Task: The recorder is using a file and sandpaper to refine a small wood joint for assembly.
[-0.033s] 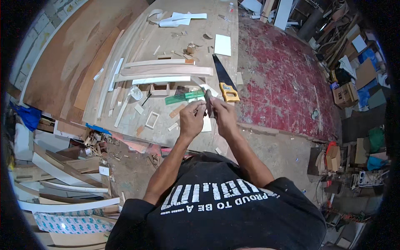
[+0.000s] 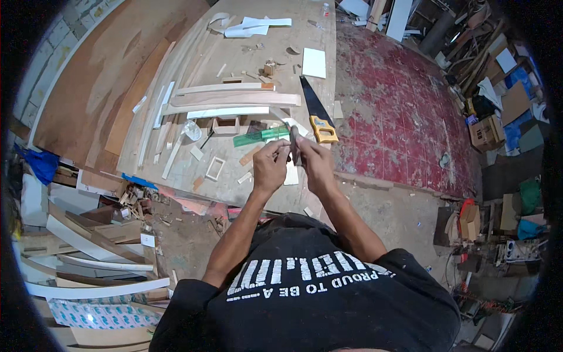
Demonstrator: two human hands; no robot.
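My right hand point(image 2: 317, 163) is closed round a thin, dark, flat piece point(image 2: 294, 145) that stands on edge between my hands; its exact kind is hard to tell. Close beside it, my left hand point(image 2: 269, 171) has thumb and fingers pinched together near that piece. Whatever sits in those fingertips is too small to name. Just beyond my hands lies a green see-through plastic piece point(image 2: 249, 139) on the worktable point(image 2: 234, 190). A handsaw point(image 2: 318, 105) with a black blade and yellow handle rests to the right of it.
Long wooden strips point(image 2: 234, 100) lie across the table, with a small wooden frame point(image 2: 215, 168) nearer me. A white rectangular panel point(image 2: 314, 63) is farther off. Curved white-edged boards point(image 2: 99, 288) are stacked at left. On the right is a worn red surface point(image 2: 399, 111).
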